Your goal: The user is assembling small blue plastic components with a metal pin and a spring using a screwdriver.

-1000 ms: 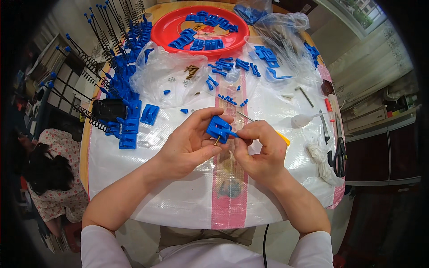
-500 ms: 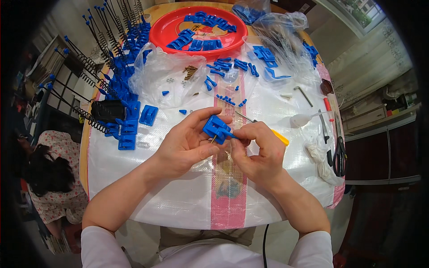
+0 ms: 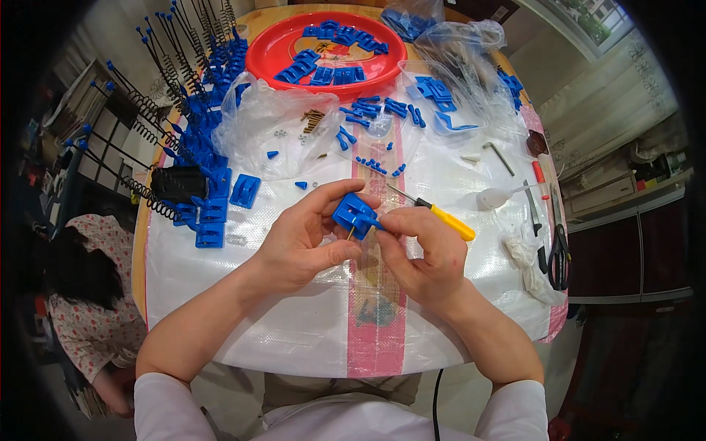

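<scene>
Above the middle of the table, my left hand (image 3: 300, 234) is closed on a blue plastic bracket (image 3: 350, 213), its fingers behind the part. A thin brass-coloured screw (image 3: 351, 231) sticks out of the bracket's lower side, close to the left thumb. From the right, my right hand (image 3: 429, 250) pinches a slim blue plastic lever (image 3: 376, 223) that meets the bracket. How far the lever sits inside it is hidden by the fingers. Just beyond the right hand lies a yellow and black screwdriver (image 3: 448, 220).
A red tray (image 3: 254, 55) of blue parts stands at the back. Brass screws (image 3: 312, 120) lie on a clear bag (image 3: 254, 121). Blue assemblies with black springs (image 3: 195, 147) crowd the left edge. Scissors (image 3: 559, 257) and a white squeeze bottle (image 3: 494, 197) lie right. A person (image 3: 95, 294) is at left.
The right hand has shifted slightly, and the bracket has tilted a little in the left hand. More of the screwdriver shows. The person at left has moved.
</scene>
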Action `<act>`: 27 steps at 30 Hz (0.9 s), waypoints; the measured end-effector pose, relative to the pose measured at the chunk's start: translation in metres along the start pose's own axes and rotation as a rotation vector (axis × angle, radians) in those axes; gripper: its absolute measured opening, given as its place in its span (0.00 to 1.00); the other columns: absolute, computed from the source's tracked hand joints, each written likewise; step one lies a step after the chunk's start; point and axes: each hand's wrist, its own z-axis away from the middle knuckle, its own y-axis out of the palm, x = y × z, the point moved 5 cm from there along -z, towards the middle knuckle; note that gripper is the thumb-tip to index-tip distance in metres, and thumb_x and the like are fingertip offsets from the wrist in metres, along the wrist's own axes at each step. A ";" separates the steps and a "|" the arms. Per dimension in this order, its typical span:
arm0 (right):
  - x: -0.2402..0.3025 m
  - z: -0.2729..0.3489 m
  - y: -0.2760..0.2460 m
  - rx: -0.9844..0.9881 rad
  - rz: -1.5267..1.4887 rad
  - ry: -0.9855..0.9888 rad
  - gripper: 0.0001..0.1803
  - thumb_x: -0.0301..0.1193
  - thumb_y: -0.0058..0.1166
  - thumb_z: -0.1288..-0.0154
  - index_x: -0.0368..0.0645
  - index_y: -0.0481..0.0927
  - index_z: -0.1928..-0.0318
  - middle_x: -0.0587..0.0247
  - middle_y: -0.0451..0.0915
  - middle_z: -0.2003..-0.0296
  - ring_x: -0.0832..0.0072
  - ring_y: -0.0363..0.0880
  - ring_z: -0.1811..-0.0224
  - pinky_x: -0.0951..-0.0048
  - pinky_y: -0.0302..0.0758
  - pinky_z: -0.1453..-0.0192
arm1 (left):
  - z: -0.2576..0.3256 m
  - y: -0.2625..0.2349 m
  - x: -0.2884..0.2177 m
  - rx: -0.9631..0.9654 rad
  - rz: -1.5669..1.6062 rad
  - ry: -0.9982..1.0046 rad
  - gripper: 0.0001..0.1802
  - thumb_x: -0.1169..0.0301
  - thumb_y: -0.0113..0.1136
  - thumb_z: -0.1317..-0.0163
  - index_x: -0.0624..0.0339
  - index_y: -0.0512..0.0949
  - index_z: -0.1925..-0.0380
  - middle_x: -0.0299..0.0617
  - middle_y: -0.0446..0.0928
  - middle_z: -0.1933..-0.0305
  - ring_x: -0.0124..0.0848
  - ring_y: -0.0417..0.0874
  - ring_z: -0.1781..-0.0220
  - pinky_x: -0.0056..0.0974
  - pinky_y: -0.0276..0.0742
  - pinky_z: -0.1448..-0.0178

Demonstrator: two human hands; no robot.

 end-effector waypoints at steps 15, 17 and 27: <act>-0.010 0.000 0.002 0.052 -0.107 0.091 0.16 0.17 0.65 0.47 0.41 0.83 0.57 0.55 0.83 0.59 0.61 0.85 0.60 0.67 0.81 0.58 | 0.003 0.003 -0.001 0.008 -0.199 0.151 0.39 0.84 0.67 0.41 0.64 0.61 0.31 0.50 0.72 0.33 0.33 0.78 0.38 0.39 0.76 0.34; -0.009 0.000 0.002 0.062 -0.115 0.103 0.15 0.17 0.66 0.47 0.40 0.83 0.57 0.55 0.83 0.59 0.61 0.85 0.60 0.67 0.80 0.57 | 0.004 0.003 0.001 -0.007 -0.216 0.174 0.38 0.84 0.67 0.40 0.64 0.62 0.31 0.50 0.73 0.34 0.33 0.79 0.38 0.39 0.76 0.34; -0.005 -0.002 0.003 0.083 -0.131 0.086 0.15 0.18 0.66 0.46 0.39 0.82 0.56 0.54 0.83 0.59 0.61 0.84 0.60 0.66 0.80 0.57 | 0.006 0.005 -0.003 -0.004 -0.197 0.116 0.33 0.84 0.65 0.39 0.66 0.64 0.34 0.47 0.75 0.39 0.31 0.79 0.40 0.37 0.78 0.37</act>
